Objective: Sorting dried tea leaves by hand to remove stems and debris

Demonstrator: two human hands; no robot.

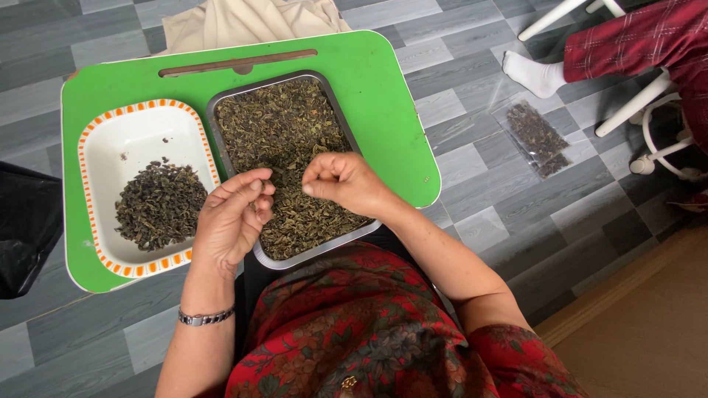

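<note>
Metal tray (338, 103): rectangular, grey steel with rounded corners, set lengthwise on the green lap table (383, 88) and overhanging its near edge above the person's lap. Filled almost edge to edge with a shallow layer of dried leaves (280, 125), olive-green to brown, curled and crumbly.

Left hand (232, 225): held over the tray's near left corner, fingers curled, thumb and fingertips pressed together on a small pinch of leaf. A metal bracelet (206, 318) sits on the wrist.

Right hand (345, 180): held over the middle of the tray, fingers folded in toward the palm; whether anything is pinched inside cannot be told.

White dish (110, 140): rectangular, with an orange-and-white dashed rim, just left of the tray on the same table. It holds a darker pile of leaves (161, 203) heaped at its near end; the far end is bare but for a few crumbs.

Lap table: bright green, rounded corners, a long brown slot (236, 63) along its far edge. Beige cloth (251, 18) lies beyond it.

Clear plastic bag (537, 136): flat, partly filled with dark dried leaves, lying on the grey plank floor (472, 66) well to the right of the table.

Beyond the bag: another person's white sock (532, 74) and red checked trouser leg (641, 37), beside white chair legs (634, 107). A black bag (26, 228) sits at the left edge.
</note>
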